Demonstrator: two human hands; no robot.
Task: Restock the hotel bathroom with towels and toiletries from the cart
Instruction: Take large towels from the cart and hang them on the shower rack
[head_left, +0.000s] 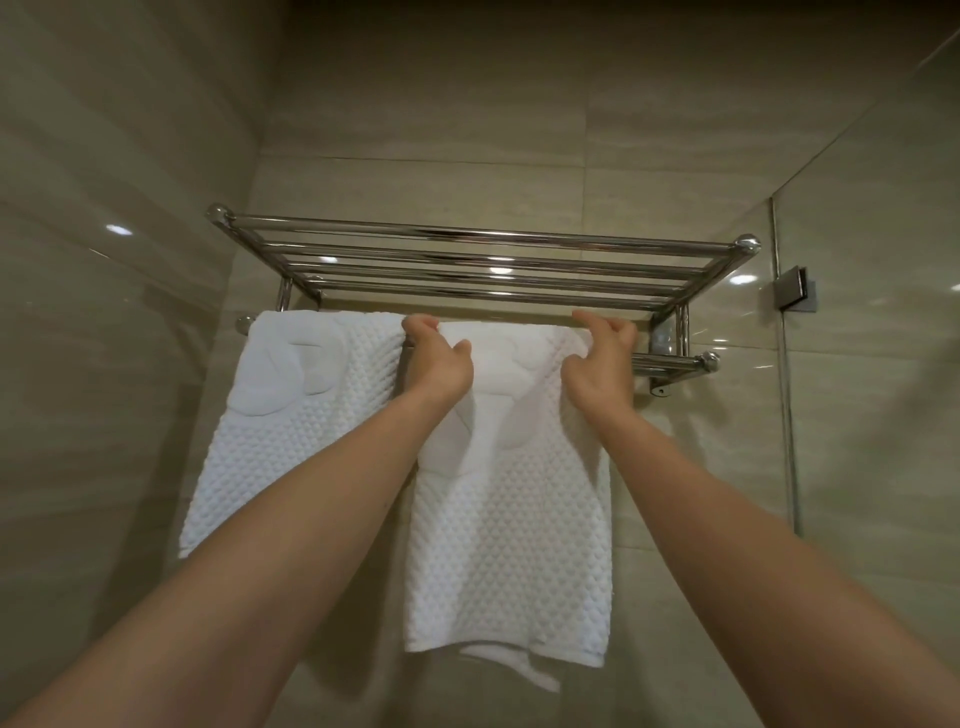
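Beige glossy wall tiles (467, 130) close off a bathroom corner. Against them a white towel (509, 519) with a raised waffle weave hangs folded over the lower bar (670, 362) of a chrome towel rack (467, 260). Its front layer drops straight down, and a shorter back layer shows crookedly below the bottom hem.

The left hand (439, 364) grips the towel's upper left corner right at the bar, fingers curled over the top edge and thumb on the front face. The right hand (602, 369) grips the upper right corner the same way, fingers hooked over the fold. Both forearms reach up from the bottom of the view and cover parts of the towel's sides.

Just beside it on the left, a second towel (291, 415) of the same weave hangs on the same bar, slightly tilted. Its right edge is hidden behind the left wrist, so whether the two towels touch cannot be told.

The rack's shelf of parallel tubes juts out from the wall close above both sets of knuckles. The bar's capped free end sticks out past the right hand. Further right stands a glass panel (872, 364), held by a metal clamp (795, 295) near the rack's right end. Bright light spots glint on the tiles and tubes.
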